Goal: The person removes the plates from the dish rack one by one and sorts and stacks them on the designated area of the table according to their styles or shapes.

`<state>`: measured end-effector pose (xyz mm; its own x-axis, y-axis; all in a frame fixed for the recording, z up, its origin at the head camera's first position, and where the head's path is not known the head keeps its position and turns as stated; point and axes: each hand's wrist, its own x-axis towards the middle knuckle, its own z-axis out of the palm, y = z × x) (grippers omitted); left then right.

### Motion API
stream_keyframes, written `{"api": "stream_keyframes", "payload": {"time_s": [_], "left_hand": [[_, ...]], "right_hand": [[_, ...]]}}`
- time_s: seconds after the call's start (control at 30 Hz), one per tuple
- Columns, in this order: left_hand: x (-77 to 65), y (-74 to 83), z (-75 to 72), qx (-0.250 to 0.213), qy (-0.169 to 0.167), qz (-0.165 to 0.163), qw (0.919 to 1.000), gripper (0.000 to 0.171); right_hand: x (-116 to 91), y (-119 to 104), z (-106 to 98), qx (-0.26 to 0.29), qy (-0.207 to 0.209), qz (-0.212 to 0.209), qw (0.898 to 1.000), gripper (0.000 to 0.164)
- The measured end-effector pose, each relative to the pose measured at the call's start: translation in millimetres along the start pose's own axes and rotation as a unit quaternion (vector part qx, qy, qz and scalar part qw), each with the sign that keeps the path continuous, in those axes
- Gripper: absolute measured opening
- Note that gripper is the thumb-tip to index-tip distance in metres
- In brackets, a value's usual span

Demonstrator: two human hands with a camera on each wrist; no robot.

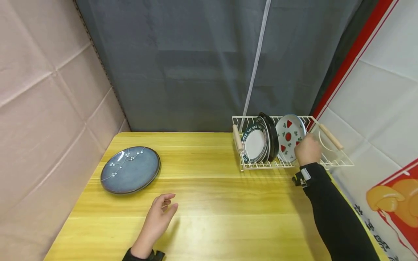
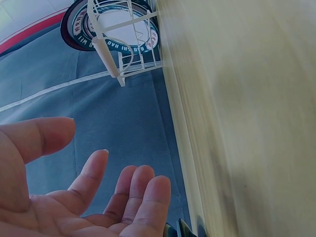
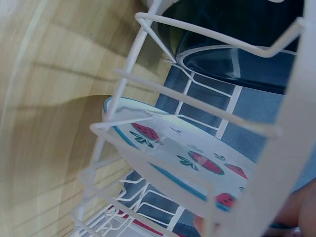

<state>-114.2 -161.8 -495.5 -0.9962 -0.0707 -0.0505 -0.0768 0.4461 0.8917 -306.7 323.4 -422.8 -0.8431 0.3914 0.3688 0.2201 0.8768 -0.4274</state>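
R hand (image 1: 308, 149) is at the wht rack (image 1: 274, 166), fingers curled & pinching the R rim of the strawberry plate (image 1: 288, 136); exact fingertip contact is mostly hidden. That plate stands tilted inside the rack, R of the dark dish (image 1: 273, 139), w/ a gap btwn them. Lettered plates (image 1: 255, 145) lean just L of the dark dish, stacked close. In the R wrist view, rack wires & a broad pale bar cross in front of the strawberry plate and cover part of the hand. L hand (image 1: 159, 217) hangs apart from everything, fingers loosely bent, thumb away from them, palm holding nothing; nearest is the pair of blue-gray plates (image 1: 130, 169) on the L side of the table (image 1: 212, 217). Materials: rack is thin coated wire w/ pale wood-look handles; strawberry plate is round, glossy wht w/ a blue-green edge, red fruit & green leaves; blue-gray ones are shiny, dark-rimmed, w/ a wht blossom sprig. Tabletop is yellowish wood grain, w/ a gray curtain (image 1: 179, 72) behind, soft folds & a wht strip; creased pinkish sheet (image 1: 49, 145) L, wht sheet (image 1: 375, 98) R.
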Motion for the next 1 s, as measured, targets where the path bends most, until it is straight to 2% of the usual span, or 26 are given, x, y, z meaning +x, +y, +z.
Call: {"api": "stream_keyframes", "payload": {"time_s": [0.27,0.43,0.73,1.0], "left_hand": [[1.6,-1.1,0.6,-0.015,-0.011,-0.003,0.9998,0.039],[3.7,2.4,2.0,-0.024,-0.024,-0.005,0.9994,0.04],[5.6,4.6,4.6,-0.019,-0.031,-0.008,0.9993,0.041],[7.9,4.9,6.5,-0.028,-0.038,-0.014,0.9988,0.041]], "right_hand": [[2.0,-12.4,-40.5,0.026,0.057,0.002,0.998,0.035],[-7.0,-6.9,-63.3,0.051,0.094,0.023,0.994,0.035],[-32.2,7.1,-81.8,0.095,0.132,0.041,0.986,0.041],[-61.5,4.2,-99.5,0.142,0.16,0.07,0.974,0.04]]}}
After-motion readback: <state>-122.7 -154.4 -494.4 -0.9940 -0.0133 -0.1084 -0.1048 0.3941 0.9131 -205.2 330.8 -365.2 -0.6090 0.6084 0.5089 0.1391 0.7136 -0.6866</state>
